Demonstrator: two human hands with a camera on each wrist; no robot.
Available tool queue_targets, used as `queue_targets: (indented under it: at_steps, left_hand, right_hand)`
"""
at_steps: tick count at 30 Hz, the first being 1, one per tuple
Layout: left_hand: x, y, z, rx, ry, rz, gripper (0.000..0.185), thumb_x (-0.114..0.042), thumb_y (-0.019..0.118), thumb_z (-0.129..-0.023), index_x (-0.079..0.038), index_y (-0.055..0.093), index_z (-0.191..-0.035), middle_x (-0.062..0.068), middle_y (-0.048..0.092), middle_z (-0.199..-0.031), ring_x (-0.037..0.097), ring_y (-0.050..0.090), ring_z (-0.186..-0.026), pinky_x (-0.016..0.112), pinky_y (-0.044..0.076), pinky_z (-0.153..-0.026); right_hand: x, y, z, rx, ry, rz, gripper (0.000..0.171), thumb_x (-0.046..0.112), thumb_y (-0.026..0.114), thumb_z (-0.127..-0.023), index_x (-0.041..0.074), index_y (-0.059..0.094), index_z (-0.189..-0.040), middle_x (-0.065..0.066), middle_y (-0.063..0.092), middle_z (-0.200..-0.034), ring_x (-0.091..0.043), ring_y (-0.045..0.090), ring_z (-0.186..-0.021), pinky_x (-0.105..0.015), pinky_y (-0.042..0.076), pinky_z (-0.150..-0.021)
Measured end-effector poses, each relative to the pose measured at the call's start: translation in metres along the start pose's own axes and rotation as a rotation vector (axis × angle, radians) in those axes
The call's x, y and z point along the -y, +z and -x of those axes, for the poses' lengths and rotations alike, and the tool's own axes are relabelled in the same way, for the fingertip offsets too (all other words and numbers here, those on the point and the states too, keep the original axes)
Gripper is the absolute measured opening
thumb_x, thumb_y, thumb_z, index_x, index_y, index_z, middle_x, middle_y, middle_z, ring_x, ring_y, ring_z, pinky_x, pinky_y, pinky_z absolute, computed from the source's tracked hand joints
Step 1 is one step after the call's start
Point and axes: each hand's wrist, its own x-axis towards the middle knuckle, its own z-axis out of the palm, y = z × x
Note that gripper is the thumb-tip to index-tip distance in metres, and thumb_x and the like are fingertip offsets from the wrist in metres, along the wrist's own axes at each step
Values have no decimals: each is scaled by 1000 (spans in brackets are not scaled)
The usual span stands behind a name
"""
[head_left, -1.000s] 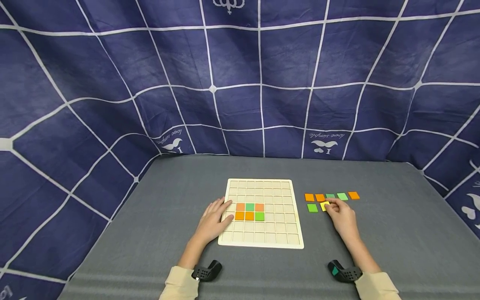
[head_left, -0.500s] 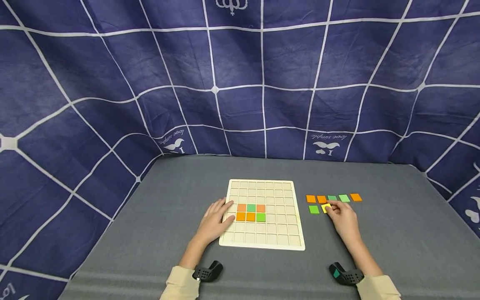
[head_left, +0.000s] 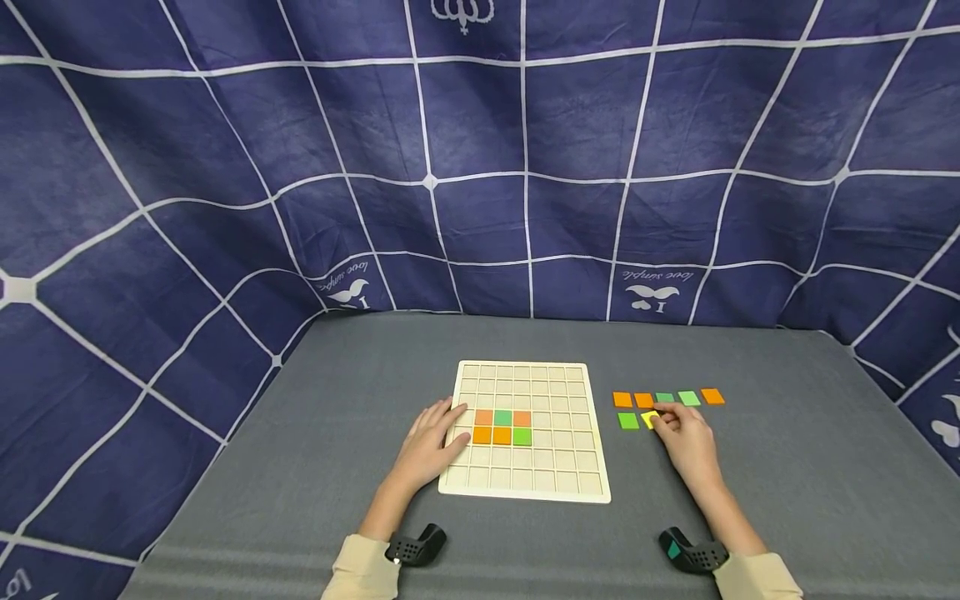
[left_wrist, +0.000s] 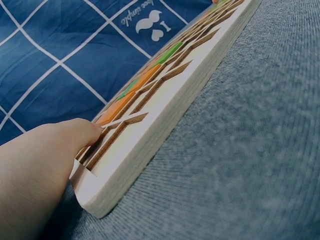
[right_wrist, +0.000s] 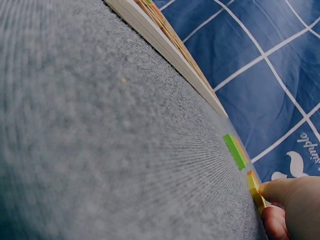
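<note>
My left hand (head_left: 427,444) lies at the left edge of a pale wooden grid board (head_left: 525,487), fingers spread along the rim. Its thumb (left_wrist: 82,134) presses on the board's top near a corner in the left wrist view. In the grid sit two rows of square tiles, among them an orange tile (head_left: 482,436) and a green tile (head_left: 522,437). Right of the board, my right hand (head_left: 686,439) pinches a yellow tile (head_left: 648,420) between thumb and fingers. The right wrist view shows the thumb on the edge of this yellow tile (right_wrist: 255,191), low over the cloth.
Beside the yellow tile lies a bright green tile (head_left: 627,421). Behind it runs a row of several orange and green tiles, ending in an orange tile (head_left: 712,397). Grey cloth (head_left: 360,358) covers the table, and a blue checked curtain (head_left: 480,217) hangs behind it.
The right hand stays at the yellow tile, which has shifted slightly left towards the green tile. The left hand keeps its place on the board. The head view has moved a little.
</note>
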Motion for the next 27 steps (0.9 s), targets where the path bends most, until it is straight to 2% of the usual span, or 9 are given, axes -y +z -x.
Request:
queue_targets:
  at_steps: [8,17,21,27]
  left_hand:
    - [-1,1,1,-14,14,1,52,-41,50,-87,-19,45,-133,9,36,-144,27,26,-137,45,15,-115]
    - [1,2,1,-35,17,-2,52,-41,50,-87,-17,46,-133,11,36,-144,30,28,-136,48,17,-113]
    - [1,3,-1,-42,26,-11,52,-41,50,-87,-17,46,-133,12,37,-143,30,29,-135,47,17,-113]
    - [1,3,1,-30,26,-9,51,-41,50,-87,-17,46,-133,12,37,-143,31,29,-135,48,17,-113]
  right_hand:
    - [1,-1,1,-19,57,-34,26,20,55,-88,3,62,-107,-10,53,-89,-16,49,-74,-22,38,-61]
    - [2,0,-1,-86,35,-73,23,20,52,-90,7,63,-105,-6,54,-87,-2,44,-68,-17,39,-58]
    - [4,-3,-1,-105,62,-96,25,22,49,-91,9,63,-106,-4,54,-88,4,41,-65,-16,38,-56]
    - [12,-6,2,-108,59,-131,26,27,48,-91,12,64,-105,-3,55,-87,5,42,-63,-16,38,-55]
